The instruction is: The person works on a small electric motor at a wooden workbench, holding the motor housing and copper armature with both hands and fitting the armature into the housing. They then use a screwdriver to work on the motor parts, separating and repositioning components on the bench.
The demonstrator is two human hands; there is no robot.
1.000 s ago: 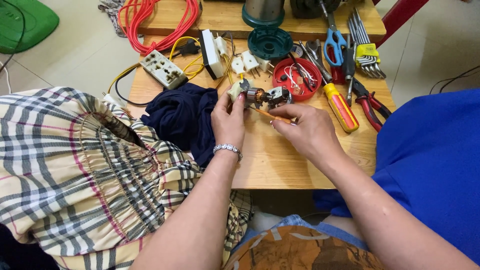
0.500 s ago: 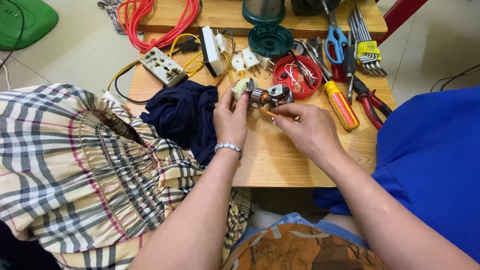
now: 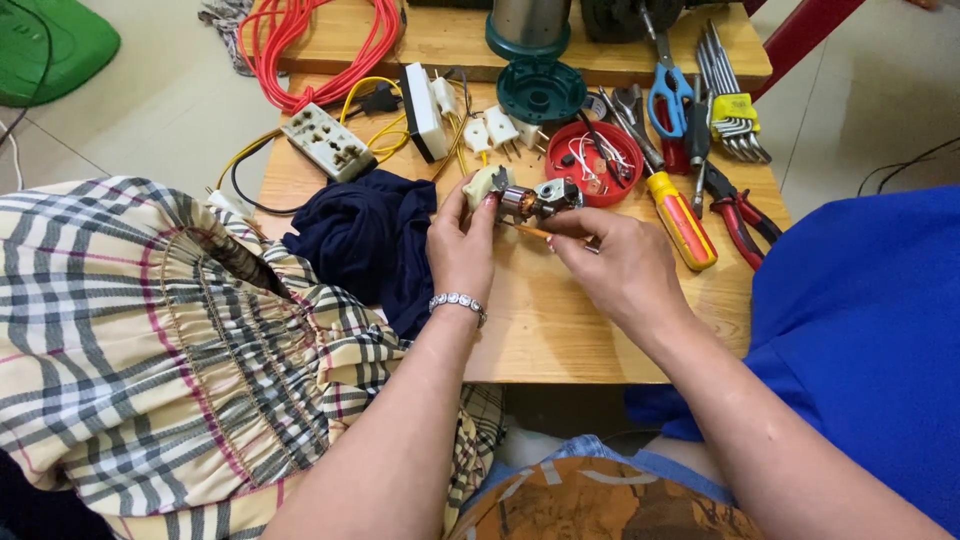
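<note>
Nearest to us lie a plaid garment (image 3: 150, 350) on the left and a blue cloth (image 3: 870, 330) on the right, with both forearms reaching away over the wooden surface (image 3: 540, 320). Our left hand (image 3: 462, 245), a beaded bracelet (image 3: 457, 301) at its wrist, pinches the cream end of a small electric motor (image 3: 525, 200) between thumb and fingertips. Our right hand (image 3: 625, 265) closes its fingers on a thin orange-handled tool (image 3: 530, 230), whose tip meets the motor's copper winding; the motor is held just above the surface, between the two hands. Just left of the left hand we see a dark navy cloth (image 3: 370, 240). Right of the right hand lie a yellow-and-red screwdriver (image 3: 682, 220) and red-handled pliers (image 3: 742, 215). Just beyond the motor sits a red dish (image 3: 598, 160) of small parts. Farther still: a white multi-socket adapter (image 3: 329, 148), white plugs (image 3: 500, 130), blue-handled scissors (image 3: 668, 90), a set of wrenches (image 3: 728, 105), a green round base (image 3: 541, 90) and a coiled red cable (image 3: 320, 45).
</note>
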